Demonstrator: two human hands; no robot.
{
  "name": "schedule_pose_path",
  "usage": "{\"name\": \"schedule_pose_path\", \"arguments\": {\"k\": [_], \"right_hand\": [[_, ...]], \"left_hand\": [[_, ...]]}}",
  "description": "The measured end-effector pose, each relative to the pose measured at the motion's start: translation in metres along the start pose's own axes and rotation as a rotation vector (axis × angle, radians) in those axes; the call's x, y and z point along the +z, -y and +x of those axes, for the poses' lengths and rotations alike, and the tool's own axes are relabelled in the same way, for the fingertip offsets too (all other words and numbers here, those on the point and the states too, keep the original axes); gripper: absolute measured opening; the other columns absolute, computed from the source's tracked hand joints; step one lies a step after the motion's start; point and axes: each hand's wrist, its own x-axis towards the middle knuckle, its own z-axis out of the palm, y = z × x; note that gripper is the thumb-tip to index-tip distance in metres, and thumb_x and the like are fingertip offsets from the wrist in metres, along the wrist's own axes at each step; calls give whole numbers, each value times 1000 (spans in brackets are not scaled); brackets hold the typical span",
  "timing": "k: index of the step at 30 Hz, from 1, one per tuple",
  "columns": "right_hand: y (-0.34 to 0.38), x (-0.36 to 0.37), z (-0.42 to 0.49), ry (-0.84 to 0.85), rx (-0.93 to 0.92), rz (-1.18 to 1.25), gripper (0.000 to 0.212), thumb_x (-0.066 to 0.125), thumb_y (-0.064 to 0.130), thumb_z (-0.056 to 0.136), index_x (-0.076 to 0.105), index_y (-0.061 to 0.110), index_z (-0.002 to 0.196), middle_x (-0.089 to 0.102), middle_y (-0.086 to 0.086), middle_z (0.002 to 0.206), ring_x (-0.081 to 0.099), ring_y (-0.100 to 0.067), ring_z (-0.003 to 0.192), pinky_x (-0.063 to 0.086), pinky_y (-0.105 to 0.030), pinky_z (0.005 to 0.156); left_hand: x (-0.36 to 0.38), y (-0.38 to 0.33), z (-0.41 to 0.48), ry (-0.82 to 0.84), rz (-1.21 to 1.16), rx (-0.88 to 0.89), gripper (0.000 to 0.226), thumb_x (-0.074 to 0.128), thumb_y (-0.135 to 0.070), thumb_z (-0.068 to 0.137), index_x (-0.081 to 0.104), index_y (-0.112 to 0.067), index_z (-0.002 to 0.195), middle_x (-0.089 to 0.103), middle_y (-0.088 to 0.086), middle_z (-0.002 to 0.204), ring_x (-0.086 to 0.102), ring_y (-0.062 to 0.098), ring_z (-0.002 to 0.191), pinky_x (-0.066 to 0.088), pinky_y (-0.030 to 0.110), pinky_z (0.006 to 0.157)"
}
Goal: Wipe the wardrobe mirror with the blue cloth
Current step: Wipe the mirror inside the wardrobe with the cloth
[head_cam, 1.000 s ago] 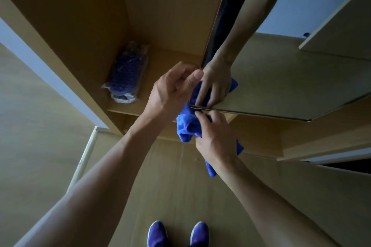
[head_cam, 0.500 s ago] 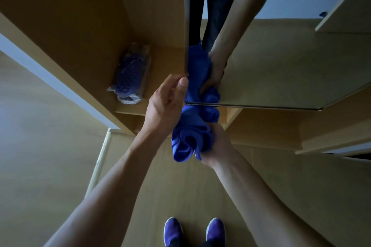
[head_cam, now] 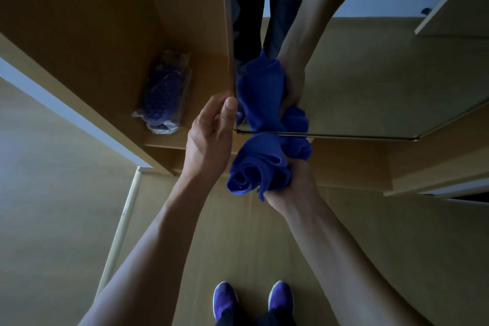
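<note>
The cloth (head_cam: 260, 164) is bunched against the bottom edge of the mirror (head_cam: 370, 87), near its lower left corner, its reflection showing above. The right hand (head_cam: 296, 181) clenches the wad from below, fingers buried in its folds. The left hand (head_cam: 211, 135) pinches the mirror's left edge, thumb in front, fingers behind. A plastic-wrapped bundle (head_cam: 164, 95) lies on the shelf (head_cam: 161, 143) to the left; purple shoes (head_cam: 225, 299) stand below
</note>
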Motion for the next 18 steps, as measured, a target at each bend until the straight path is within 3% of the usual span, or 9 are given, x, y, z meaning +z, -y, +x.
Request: {"name": "schedule_pose_path", "arguments": {"k": [2,5,9,12,14,16,18], "right_hand": [[1,-4,1,-16,-32,9,23,44,8,102,65,12,108,73,-7,88,67,-23,83,56,-37,71],[-15,5,6,-4,19,-77,24,42,10,102,64,6,111,69,-14,100,65,-29,93,51,-41,84],[-37,19,11,24,90,-195,25,42,12,101,65,0,105,68,-18,94,62,-33,92,46,-42,92],[-33,17,11,44,66,-168,37,44,12,100,56,-2,133,60,-24,130,55,-39,125,36,-46,114],[-23,12,9,44,37,-160,40,44,10,99,55,-1,136,57,-23,136,52,-38,131,35,-47,116],[-9,8,4,4,5,-178,27,44,6,97,65,2,114,69,-17,110,65,-33,108,48,-41,103],[5,0,0,-24,-20,-197,21,45,5,97,65,9,90,69,-6,76,69,-21,72,56,-32,70]], "left_hand": [[-2,1,-1,6,4,-2,23,42,-48,106,57,-35,93,58,-17,72,54,7,76,47,33,76],[-5,1,-1,28,12,5,27,43,-51,105,60,-33,96,61,-14,76,57,7,79,48,30,76],[-5,-1,-2,59,10,-1,32,42,-52,106,63,-29,103,68,-3,91,66,18,94,55,45,87],[-5,0,1,46,54,36,26,41,-52,106,60,-34,102,64,-8,85,62,11,83,52,37,78],[-3,3,2,41,62,46,25,39,-50,107,57,-34,100,61,-9,82,58,8,78,51,38,77],[2,6,1,25,49,25,25,37,-50,107,54,-34,97,58,-16,79,55,6,76,53,44,80],[8,10,-1,1,36,-13,26,35,-53,106,52,-37,97,56,-23,74,53,4,73,56,51,82]]}}
